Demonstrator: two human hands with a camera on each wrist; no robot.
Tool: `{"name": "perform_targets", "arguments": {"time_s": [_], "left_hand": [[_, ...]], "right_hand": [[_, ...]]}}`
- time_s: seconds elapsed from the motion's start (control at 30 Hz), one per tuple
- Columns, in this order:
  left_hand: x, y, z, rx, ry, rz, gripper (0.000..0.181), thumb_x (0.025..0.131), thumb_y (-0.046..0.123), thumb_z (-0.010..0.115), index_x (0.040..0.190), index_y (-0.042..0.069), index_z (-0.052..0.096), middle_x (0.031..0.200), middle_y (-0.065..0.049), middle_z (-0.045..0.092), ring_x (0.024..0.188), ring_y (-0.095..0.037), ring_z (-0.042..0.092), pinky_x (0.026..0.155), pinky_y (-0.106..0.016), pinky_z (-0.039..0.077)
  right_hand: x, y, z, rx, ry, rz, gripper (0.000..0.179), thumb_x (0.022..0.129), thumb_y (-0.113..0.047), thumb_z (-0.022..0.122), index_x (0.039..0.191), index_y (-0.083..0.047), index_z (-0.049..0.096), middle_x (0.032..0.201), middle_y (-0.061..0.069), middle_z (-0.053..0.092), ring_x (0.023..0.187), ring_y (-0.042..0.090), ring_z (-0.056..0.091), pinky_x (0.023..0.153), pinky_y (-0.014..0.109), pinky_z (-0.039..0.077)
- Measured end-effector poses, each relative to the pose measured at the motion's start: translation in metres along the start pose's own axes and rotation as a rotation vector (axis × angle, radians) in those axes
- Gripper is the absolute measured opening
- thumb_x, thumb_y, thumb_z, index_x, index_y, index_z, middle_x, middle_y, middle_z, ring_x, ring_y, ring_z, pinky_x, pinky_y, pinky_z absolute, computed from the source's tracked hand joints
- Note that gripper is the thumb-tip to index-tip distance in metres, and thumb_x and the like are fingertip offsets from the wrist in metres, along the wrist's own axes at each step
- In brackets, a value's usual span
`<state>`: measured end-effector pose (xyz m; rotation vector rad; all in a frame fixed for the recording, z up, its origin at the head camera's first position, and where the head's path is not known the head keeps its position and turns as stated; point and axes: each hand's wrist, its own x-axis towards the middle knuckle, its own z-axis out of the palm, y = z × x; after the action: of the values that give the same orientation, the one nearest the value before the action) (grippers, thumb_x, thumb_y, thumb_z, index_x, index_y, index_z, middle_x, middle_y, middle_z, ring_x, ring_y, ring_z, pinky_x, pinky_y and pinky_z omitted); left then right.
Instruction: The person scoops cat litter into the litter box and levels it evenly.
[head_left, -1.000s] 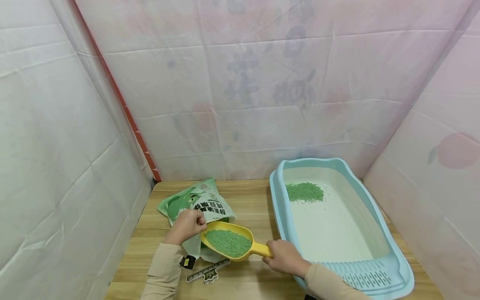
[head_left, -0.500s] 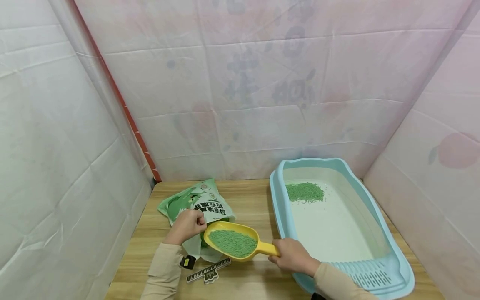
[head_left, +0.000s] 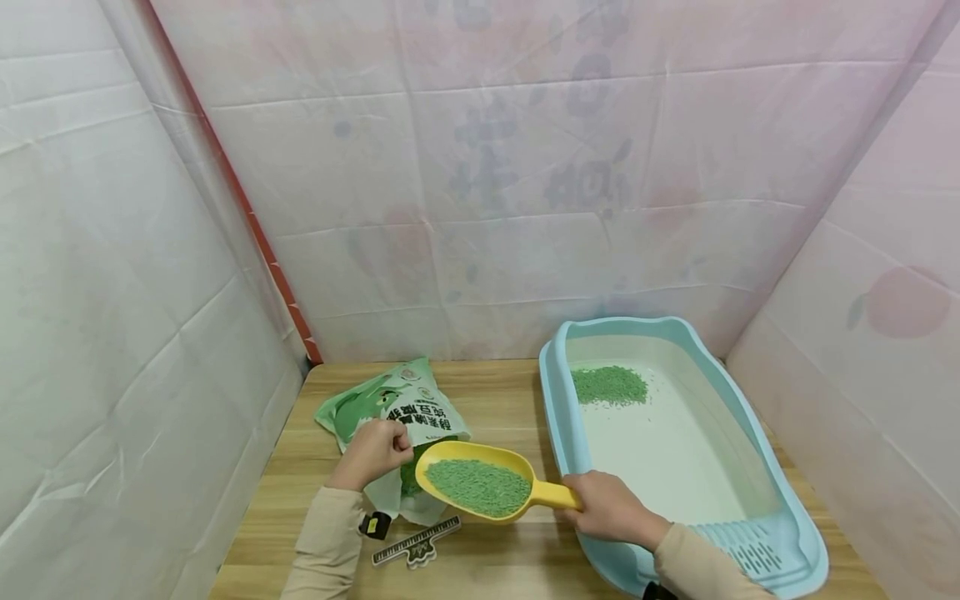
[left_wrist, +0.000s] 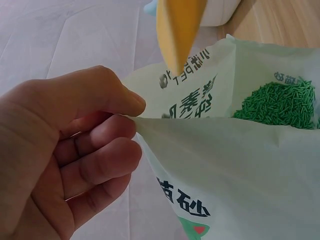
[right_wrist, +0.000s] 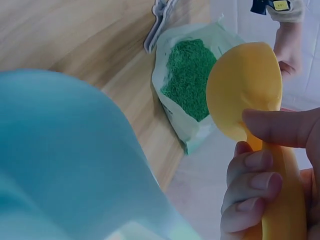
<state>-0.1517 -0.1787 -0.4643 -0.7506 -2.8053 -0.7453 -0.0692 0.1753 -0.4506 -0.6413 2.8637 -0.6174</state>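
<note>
My left hand (head_left: 377,452) pinches the top edge of an open bag (left_wrist: 235,170) between thumb and forefinger. Green cat litter pellets (left_wrist: 277,104) show inside its mouth. In my right hand (head_left: 611,508) is the handle of a yellow scoop (head_left: 517,460), fingers wrapped round it and thumb on top. The scoop's bowl carries a heap of green pellets (head_left: 480,487) and sits just right of the bag's mouth. A light blue litter box (head_left: 557,400) stands to the right, with a small pile of green pellets (head_left: 611,385) near its far left corner.
A bag clip with a keyboard pattern (head_left: 417,542) lies on the wooden table (head_left: 502,383) in front of the bag. The litter box's near left rim is close to my right hand. Pale cloth walls (head_left: 480,250) enclose the table at the back and sides.
My right hand has drawn the loaded scoop a short way to the right, off the bag's mouth, uncovering more pellets in the bag. The left hand and the bag stay put.
</note>
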Motion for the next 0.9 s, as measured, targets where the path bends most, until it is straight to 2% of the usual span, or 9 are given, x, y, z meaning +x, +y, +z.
{"name": "perform_targets", "arguments": {"time_s": [0.23, 0.5, 0.9], "left_hand": [[-0.001, 0.0, 0.0, 0.001, 0.021, 0.005, 0.027, 0.069, -0.001, 0.066, 0.056, 0.018, 0.051, 0.055, 0.011, 0.045, 0.052, 0.002, 0.031, 0.055, -0.015, 0.033], [0.0, 0.0, 0.0, 0.007, 0.0, -0.009, 0.026, 0.07, -0.001, 0.065, 0.057, 0.018, 0.052, 0.056, 0.01, 0.046, 0.053, 0.002, 0.032, 0.057, -0.016, 0.034], [-0.001, -0.001, 0.003, 0.024, 0.015, 0.002, 0.026, 0.069, 0.0, 0.065, 0.057, 0.019, 0.051, 0.056, 0.012, 0.044, 0.053, 0.002, 0.031, 0.057, -0.016, 0.033]], "right_hand": [[-0.006, 0.004, -0.011, 0.017, 0.004, -0.004, 0.024, 0.079, -0.035, 0.073, 0.075, -0.017, 0.057, 0.059, -0.012, 0.044, 0.054, 0.0, 0.034, 0.051, 0.019, 0.029], [-0.009, 0.012, -0.021, 0.041, 0.003, 0.045, 0.017, 0.081, -0.027, 0.071, 0.08, -0.015, 0.06, 0.06, -0.011, 0.044, 0.054, 0.001, 0.035, 0.051, 0.019, 0.03], [-0.017, 0.025, -0.041, 0.076, 0.033, 0.09, 0.015, 0.083, -0.026, 0.07, 0.082, -0.014, 0.06, 0.059, -0.008, 0.043, 0.05, 0.001, 0.034, 0.05, 0.02, 0.03]]}}
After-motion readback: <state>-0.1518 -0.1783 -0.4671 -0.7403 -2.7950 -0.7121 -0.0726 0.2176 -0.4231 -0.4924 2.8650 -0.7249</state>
